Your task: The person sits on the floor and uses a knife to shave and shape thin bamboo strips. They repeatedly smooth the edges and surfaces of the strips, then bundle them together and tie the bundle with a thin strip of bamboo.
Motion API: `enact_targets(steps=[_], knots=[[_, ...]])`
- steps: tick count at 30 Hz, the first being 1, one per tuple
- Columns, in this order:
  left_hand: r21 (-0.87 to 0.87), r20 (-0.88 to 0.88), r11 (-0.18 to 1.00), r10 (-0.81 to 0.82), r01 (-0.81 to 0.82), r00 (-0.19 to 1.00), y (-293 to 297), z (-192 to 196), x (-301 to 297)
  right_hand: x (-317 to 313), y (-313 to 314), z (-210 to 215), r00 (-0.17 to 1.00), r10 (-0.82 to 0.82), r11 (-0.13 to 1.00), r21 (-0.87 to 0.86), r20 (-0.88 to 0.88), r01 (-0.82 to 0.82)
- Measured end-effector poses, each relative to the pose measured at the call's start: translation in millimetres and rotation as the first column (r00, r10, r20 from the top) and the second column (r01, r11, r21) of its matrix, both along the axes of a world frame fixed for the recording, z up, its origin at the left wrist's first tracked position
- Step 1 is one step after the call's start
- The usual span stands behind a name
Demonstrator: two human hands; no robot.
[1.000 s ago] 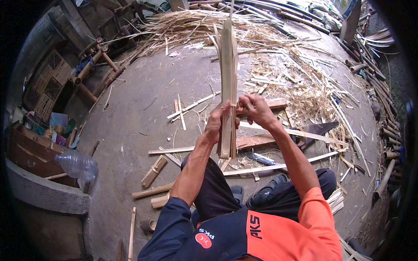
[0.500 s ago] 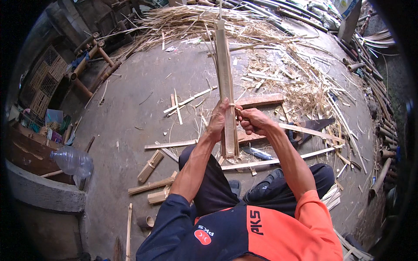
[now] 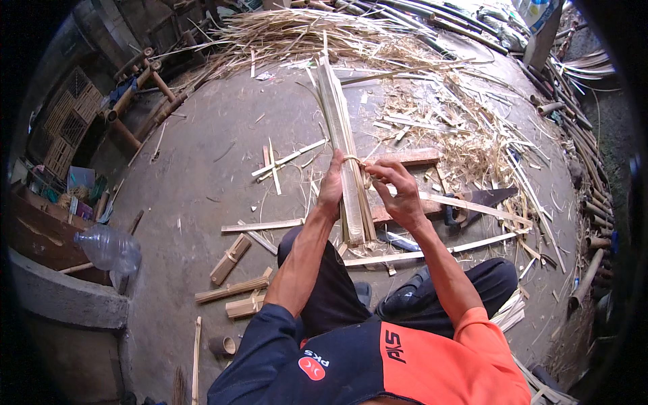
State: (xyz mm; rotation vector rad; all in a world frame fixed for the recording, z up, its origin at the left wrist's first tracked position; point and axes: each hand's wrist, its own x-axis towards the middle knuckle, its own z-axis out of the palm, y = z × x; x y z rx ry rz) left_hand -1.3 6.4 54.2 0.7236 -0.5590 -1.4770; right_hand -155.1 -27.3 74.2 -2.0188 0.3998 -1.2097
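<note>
Concrete floor (image 3: 202,175) fills most of the frame, grey, curved by the lens. Upper centre to right: wide heap of bamboo shavings (image 3: 378,40), pale straw colour, spreading down the right side. Upper right rim: long dark bamboo poles (image 3: 574,88) lying along the edge. Upper left: wooden stool frame (image 3: 138,88) tipped beside stacked crates (image 3: 67,115).

Centre of frame: bundle of split bamboo slats (image 3: 343,142), standing nearly upright, lower end on the floor between the person's knees, top fanning slightly toward the upper centre. Thin strip tie (image 3: 356,162) circles the bundle at mid height.

Left hand (image 3: 332,183) closed around the bundle's left side just below the tie. Right hand (image 3: 398,192) touches the bundle's right edge, fingers pinched shut on the end of the tie.

Right of the hands: hand saw (image 3: 482,201) flat on the floor, partly under a long slat. Lower left: clear plastic bottle (image 3: 108,248) on its side. Lower centre-left: short bamboo offcuts (image 3: 233,290) scattered near the left elbow.
</note>
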Motion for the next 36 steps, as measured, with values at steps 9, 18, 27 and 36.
enact_targets(steps=[9, 18, 27, 36], knots=[[-0.014, -0.358, 1.0, -0.008, 0.003, 0.934, -3, 0, -2, 0, -23, 0, 0.985, -0.007, 0.86, -0.503, -0.173, -0.082], [-0.043, -0.28, 0.998, -0.05, 0.039, 0.959, 1, 16, -14, 10, -27, 15, 0.997, -0.045, 0.997, -0.057, -0.055, 0.042], [-0.073, 0.301, 0.992, 0.121, -0.104, 0.946, 0, -1, -15, 3, -35, 4, 0.962, 0.145, 0.917, 0.396, -0.23, -0.044], [-0.152, 0.416, 0.986, 0.121, -0.062, 0.901, -3, -17, -12, 1, -42, 25, 0.876, 0.298, 0.882, 0.459, -0.379, -0.102]])
